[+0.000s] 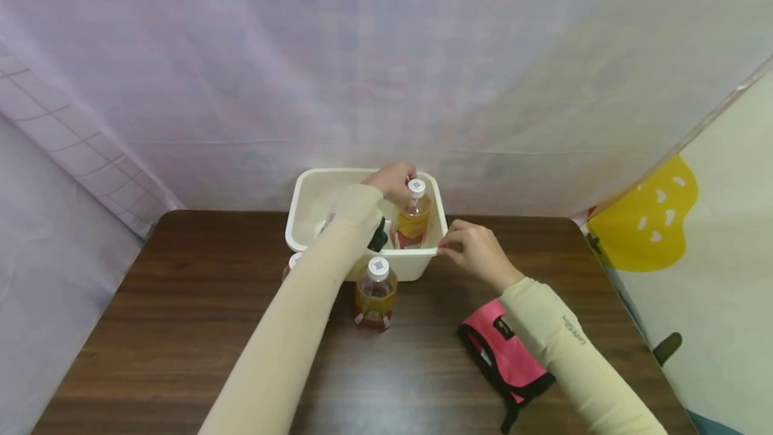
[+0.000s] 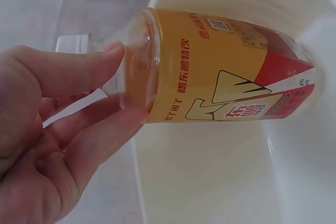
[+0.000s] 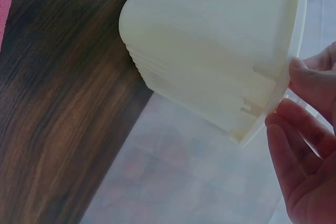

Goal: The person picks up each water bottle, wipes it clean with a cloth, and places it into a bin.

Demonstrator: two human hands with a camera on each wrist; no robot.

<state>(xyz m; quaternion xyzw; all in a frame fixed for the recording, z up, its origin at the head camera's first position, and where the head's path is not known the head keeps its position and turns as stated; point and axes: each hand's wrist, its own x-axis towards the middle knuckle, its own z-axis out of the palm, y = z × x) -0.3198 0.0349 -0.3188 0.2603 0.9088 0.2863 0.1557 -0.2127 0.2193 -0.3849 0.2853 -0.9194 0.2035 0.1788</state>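
My left hand (image 1: 392, 182) reaches into the cream plastic bin (image 1: 410, 266) and holds a drink bottle (image 1: 413, 223) near its neck. The bottle has a white cap and a yellow-and-red label; it stands at the bin's right end. In the left wrist view, thumb and fingers lie round the shoulder of the bottle (image 2: 210, 69). My right hand (image 1: 477, 250) pinches the rim at the bin's front right corner. The right wrist view shows thumb and fingertips on either side of the bin's rim (image 3: 295, 40).
A similar bottle (image 1: 374, 297) stands on the brown table (image 1: 199, 327) before the bin. Another bottle's cap (image 1: 294, 260) shows beside my left forearm, which hides most of it. A pink fabric item (image 1: 507, 348) with black trim lies partly under my right forearm. Curtains hang behind.
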